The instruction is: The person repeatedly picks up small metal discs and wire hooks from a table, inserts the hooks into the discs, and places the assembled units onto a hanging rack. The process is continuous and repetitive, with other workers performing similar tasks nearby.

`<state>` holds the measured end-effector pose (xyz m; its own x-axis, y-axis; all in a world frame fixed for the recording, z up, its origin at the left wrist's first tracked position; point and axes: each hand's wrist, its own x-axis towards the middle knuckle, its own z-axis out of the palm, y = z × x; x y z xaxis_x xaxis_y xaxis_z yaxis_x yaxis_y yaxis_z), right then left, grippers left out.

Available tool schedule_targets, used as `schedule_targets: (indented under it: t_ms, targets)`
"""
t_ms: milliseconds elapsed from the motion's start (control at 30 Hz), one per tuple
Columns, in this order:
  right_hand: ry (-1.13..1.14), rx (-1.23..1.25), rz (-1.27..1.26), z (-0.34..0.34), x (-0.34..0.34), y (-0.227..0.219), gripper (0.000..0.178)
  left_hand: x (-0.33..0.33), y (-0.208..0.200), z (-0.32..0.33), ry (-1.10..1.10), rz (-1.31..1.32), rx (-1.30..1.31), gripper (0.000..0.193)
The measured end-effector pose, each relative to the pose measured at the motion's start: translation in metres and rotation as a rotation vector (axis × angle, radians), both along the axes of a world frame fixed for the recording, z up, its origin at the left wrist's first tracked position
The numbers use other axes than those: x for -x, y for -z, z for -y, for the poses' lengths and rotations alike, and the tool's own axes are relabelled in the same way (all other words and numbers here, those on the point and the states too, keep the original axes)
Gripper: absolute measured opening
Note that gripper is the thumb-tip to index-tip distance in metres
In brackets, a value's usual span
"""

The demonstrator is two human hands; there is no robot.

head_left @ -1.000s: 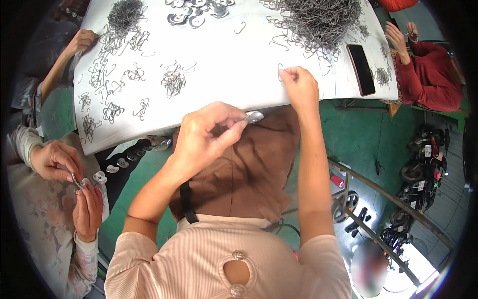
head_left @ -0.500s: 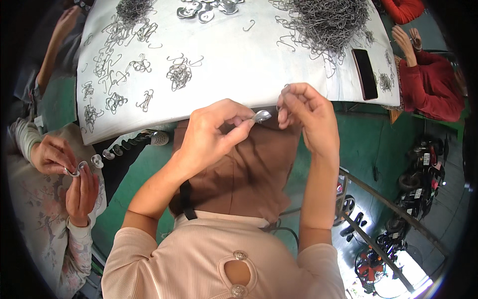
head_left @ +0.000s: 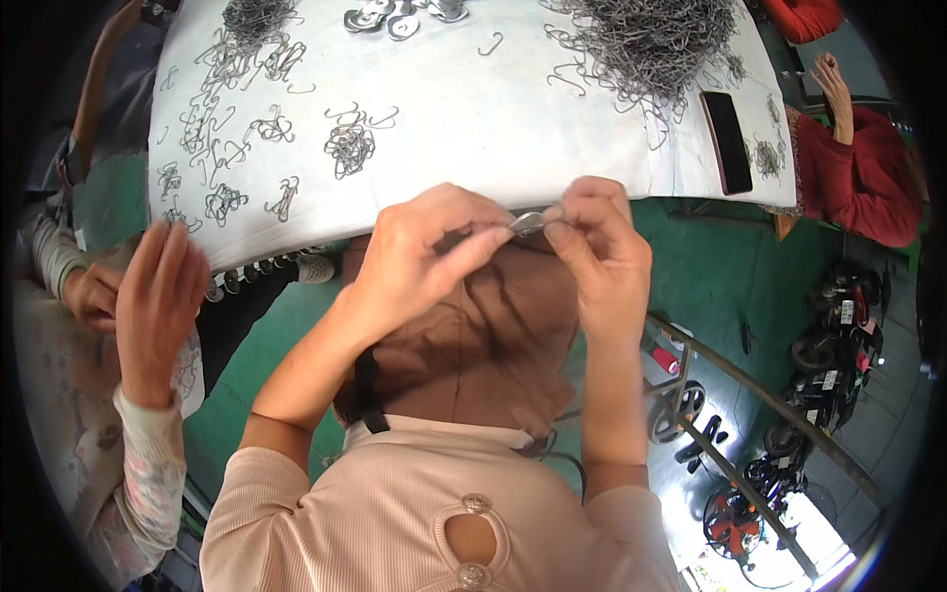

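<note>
Over my lap, just off the table's near edge, my left hand (head_left: 419, 242) pinches a small shiny curved metal disc (head_left: 528, 223) between thumb and fingertips. My right hand (head_left: 600, 237) has its thumb and fingers closed at the disc's right side. Whatever lies between those fingers is hidden and blurred. Bent wire hooks lie on the white table: a large heap (head_left: 659, 44) at the back right, and a small cluster (head_left: 350, 148) nearer to my left hand. Several similar metal discs (head_left: 402, 26) rest at the table's far middle.
A dark phone (head_left: 727, 143) lies near the right edge of the white-covered table (head_left: 464, 128). At left, a co-worker's hand (head_left: 158, 296) is raised close to the table corner. Another person in a red sleeve (head_left: 868, 178) sits at right. A metal rail (head_left: 750, 385) runs at lower right.
My right hand has moved left and slightly down, its fingers meeting the disc in my left hand. At left, the co-worker's nearer hand has risen toward the table corner.
</note>
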<state>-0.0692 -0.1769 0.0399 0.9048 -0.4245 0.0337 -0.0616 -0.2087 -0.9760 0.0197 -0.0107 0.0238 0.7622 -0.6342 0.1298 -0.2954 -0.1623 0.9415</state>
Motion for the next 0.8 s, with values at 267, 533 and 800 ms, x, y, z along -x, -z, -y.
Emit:
schedule_targets:
  t_ms: [267, 533, 800]
  targets:
    - [-0.007, -0.072, 0.183, -0.011, 0.008, -0.009, 0.006, -0.159, 0.081, 0.012, -0.434, 0.847, -0.389, 0.028]
    - [-0.1, -0.303, 0.256, -0.016, 0.008, -0.005, 0.005, -0.191, 0.068, 0.022, -0.272, 0.605, -0.452, 0.022]
    - [-0.076, -0.338, 0.094, -0.021, 0.006, 0.003, 0.008, -0.05, -0.034, 0.014, 0.124, -0.143, -0.139, 0.017]
